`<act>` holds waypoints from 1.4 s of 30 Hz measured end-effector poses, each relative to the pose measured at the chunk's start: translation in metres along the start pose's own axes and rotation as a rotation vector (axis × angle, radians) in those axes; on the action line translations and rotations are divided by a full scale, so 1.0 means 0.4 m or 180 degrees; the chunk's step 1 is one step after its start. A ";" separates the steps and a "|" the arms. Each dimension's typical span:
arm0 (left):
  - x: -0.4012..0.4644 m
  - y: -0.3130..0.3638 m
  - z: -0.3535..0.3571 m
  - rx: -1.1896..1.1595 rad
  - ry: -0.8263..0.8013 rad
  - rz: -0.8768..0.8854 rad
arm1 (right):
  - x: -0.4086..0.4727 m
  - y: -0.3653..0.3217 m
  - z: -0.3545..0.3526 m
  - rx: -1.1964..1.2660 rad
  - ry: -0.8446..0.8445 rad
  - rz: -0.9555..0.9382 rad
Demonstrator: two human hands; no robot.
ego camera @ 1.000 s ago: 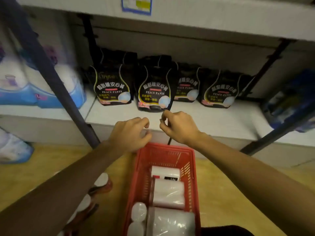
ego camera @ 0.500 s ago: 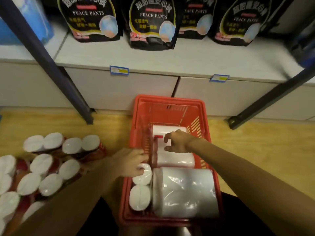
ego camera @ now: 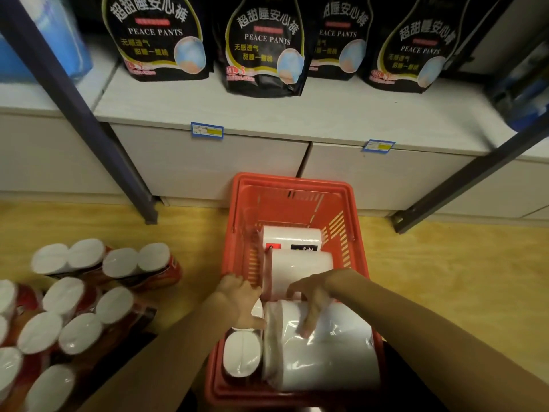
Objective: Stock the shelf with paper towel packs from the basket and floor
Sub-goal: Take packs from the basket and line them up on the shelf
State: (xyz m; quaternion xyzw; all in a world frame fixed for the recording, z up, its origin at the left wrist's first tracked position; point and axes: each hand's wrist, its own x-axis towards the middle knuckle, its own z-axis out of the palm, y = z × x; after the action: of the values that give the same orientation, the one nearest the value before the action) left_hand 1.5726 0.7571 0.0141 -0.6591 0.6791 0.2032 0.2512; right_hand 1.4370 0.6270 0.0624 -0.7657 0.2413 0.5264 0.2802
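- On the floor at far left, a cluster of red-wrapped paper towel packs stands on end, white roll tops facing up, well apart from both hands. These wait to be stocked.
- Just right of them, the left hand reaches into the red basket. Its fingers curl against the end of a clear-wrapped pack lying on its side; whether this grip truly closes on the wrap cannot be told.
- Below that hand, a smaller upright roll pack sits squeezed against the basket's left wall. Lifting the big pack could drag or topple it.
- At centre, the right hand lies over the top of the clear-wrapped pack, fingers bent down and pressing into the film. This grip looks shallow, so the slick film might slip or tear as the pack rises.
- Behind it, two more white packs lie snug in the basket; a tight fit could snag the lift.
- Above, the white shelf already holds black pouches along its back, leaving only the front strip free, so a bulky pack may overhang.
- Compared with half a second ago, both hands have shifted nearer the wearer, from the middle packs onto the nearest large pack.
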 end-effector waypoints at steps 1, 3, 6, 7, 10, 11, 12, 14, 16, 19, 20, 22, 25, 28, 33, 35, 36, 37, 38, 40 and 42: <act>0.002 0.002 -0.001 -0.0088 -0.0048 -0.0048 | 0.004 -0.002 0.007 -0.0103 -0.0040 0.0008; 0.005 0.008 -0.002 -0.0272 -0.0113 -0.0134 | 0.009 -0.006 0.018 -0.0211 0.0020 0.0004; 0.000 0.017 -0.004 -0.0419 -0.0100 -0.0247 | -0.002 -0.005 0.015 -0.0251 0.0235 -0.0050; -0.003 0.020 -0.005 -0.0422 -0.0056 -0.0259 | -0.007 0.000 0.012 -0.0216 0.0302 -0.0058; -0.016 0.019 -0.021 -0.0488 0.0203 -0.0230 | -0.037 0.019 0.001 0.0034 0.0536 0.0008; -0.021 0.015 -0.033 -0.0547 0.0278 -0.0225 | -0.050 0.025 -0.003 0.0138 0.0651 0.0041; -0.024 0.010 -0.047 -0.0606 0.0334 -0.0222 | -0.061 0.031 -0.009 0.0250 0.0777 0.0055; -0.030 0.000 -0.079 -0.0730 0.0420 -0.0227 | -0.079 0.043 -0.026 0.0465 0.1063 0.0050; -0.034 -0.009 -0.116 -0.0881 0.0539 -0.0237 | -0.095 0.054 -0.050 0.0509 0.1338 0.0010; -0.032 -0.038 -0.176 -0.1219 0.0846 -0.0327 | -0.134 0.070 -0.097 0.0534 0.1676 -0.0107; -0.031 -0.051 -0.197 -0.1282 0.0961 -0.0366 | -0.150 0.074 -0.113 0.0527 0.1800 -0.0150; -0.035 -0.075 -0.240 -0.1275 0.1162 -0.0423 | -0.184 0.079 -0.145 0.0486 0.2062 -0.0229; -0.057 -0.107 -0.309 -0.1161 0.1424 -0.0540 | -0.217 0.086 -0.195 0.0432 0.2421 -0.0350; -0.102 -0.126 -0.378 -0.0908 0.1526 -0.0723 | -0.266 0.090 -0.245 0.0465 0.2618 -0.0365; -0.222 -0.133 -0.538 -0.0567 0.1405 -0.0954 | -0.436 0.077 -0.317 0.0677 0.2706 -0.0519; -0.272 -0.142 -0.626 -0.0297 0.1383 -0.0889 | -0.522 0.070 -0.353 0.0782 0.2669 -0.0629; -0.298 -0.148 -0.672 -0.0200 0.1368 -0.0839 | -0.566 0.066 -0.370 0.0781 0.2654 -0.0650; -0.321 -0.157 -0.721 -0.0113 0.1354 -0.0805 | -0.609 0.063 -0.390 0.0764 0.2667 -0.0658; -0.345 -0.165 -0.769 -0.0060 0.1337 -0.0795 | -0.649 0.062 -0.408 0.0760 0.2684 -0.0641; -0.393 -0.177 -0.868 -0.0057 0.1377 -0.0842 | -0.736 0.055 -0.446 0.0775 0.2748 -0.0654; -0.442 -0.182 -0.959 -0.0127 0.1424 -0.0851 | -0.826 0.046 -0.485 0.0833 0.2834 -0.0709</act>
State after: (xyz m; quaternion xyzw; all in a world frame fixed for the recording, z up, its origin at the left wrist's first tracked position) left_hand 1.6181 0.6609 0.4291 -0.7763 0.6205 0.0306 0.1063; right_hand 1.4460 0.5057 0.4261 -0.8962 0.3186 0.0790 0.2984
